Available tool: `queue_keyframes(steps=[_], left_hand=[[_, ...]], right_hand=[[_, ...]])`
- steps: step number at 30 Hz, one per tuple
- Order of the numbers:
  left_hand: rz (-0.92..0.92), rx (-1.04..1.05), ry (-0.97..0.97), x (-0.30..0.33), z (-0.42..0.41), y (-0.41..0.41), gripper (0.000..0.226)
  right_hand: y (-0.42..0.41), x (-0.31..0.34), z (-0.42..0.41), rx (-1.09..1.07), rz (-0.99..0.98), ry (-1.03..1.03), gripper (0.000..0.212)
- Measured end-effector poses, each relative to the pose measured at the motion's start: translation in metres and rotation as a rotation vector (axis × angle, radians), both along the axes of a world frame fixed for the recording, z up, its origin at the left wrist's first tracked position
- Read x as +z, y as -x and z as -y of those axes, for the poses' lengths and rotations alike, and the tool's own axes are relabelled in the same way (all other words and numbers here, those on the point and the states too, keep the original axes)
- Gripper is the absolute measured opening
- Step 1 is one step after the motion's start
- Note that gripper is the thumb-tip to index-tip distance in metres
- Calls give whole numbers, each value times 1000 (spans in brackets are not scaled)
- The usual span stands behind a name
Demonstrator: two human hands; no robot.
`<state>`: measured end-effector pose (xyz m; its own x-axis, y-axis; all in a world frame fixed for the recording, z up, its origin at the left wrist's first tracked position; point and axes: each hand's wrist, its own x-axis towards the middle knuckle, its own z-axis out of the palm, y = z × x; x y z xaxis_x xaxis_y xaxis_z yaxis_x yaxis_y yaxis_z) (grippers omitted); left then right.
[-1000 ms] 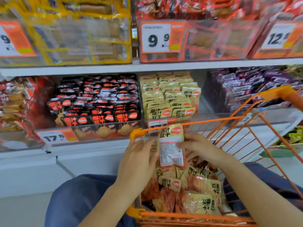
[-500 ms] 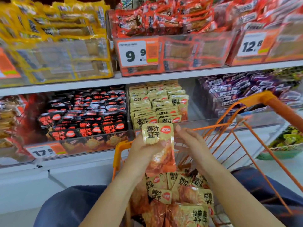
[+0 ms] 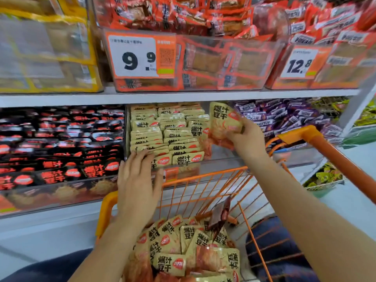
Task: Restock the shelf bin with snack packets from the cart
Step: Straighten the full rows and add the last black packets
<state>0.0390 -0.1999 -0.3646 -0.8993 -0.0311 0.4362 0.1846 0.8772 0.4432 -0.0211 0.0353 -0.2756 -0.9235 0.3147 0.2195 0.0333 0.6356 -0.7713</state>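
My right hand (image 3: 247,139) grips a beige snack packet (image 3: 222,121) and holds it upright at the right edge of the clear shelf bin (image 3: 183,174), which is filled with rows of the same beige packets (image 3: 168,131). My left hand (image 3: 138,186) is spread flat, fingers straight, its fingertips touching the front left packets in that bin. Below, the orange wire cart (image 3: 203,176) holds a heap of the same packets (image 3: 183,247).
A bin of black and red packets (image 3: 61,151) stands left of the beige bin, purple packets (image 3: 284,117) to its right. The upper shelf (image 3: 183,96) carries orange and yellow packs with price tags. The cart handle (image 3: 333,157) runs along the right.
The packet passed from my left hand to my right hand and rose from above the cart to the bin's right side. My left hand let go and reached forward onto the bin's front packets.
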Motion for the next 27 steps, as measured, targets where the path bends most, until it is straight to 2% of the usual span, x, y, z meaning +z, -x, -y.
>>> queue_keyframes(steps=[2,5,9,12,15,20,22,24,25,27], left_hand=[[-13,13,36,-5,0,3,52],[-56,18,84,-5,-2,5,48],[-57,11,91,-6,-2,4,45],[-51,13,95,-6,-2,4,44],[-57,11,91,-7,-2,4,43],[-63,8,94,-7,-2,4,43],[-71,7,90,-7,-2,5,42],[-68,6,92,-8,-3,5,42],[-67,8,93,-7,-3,4,43],[-60,18,100,-3,-3,2,45]], right_hand=[[28,-12,-1,19,106,-106,23],[65,-41,-2,45,312,-130,32],[92,-73,1,115,408,-213,36],[91,-81,3,45,382,-417,41],[86,-84,5,-45,372,-464,34],[83,-78,11,13,323,-535,24],[81,-77,11,30,333,-524,26],[75,-72,10,10,331,-415,32],[69,-66,10,-11,272,-343,34],[50,-51,11,-48,12,-236,31]])
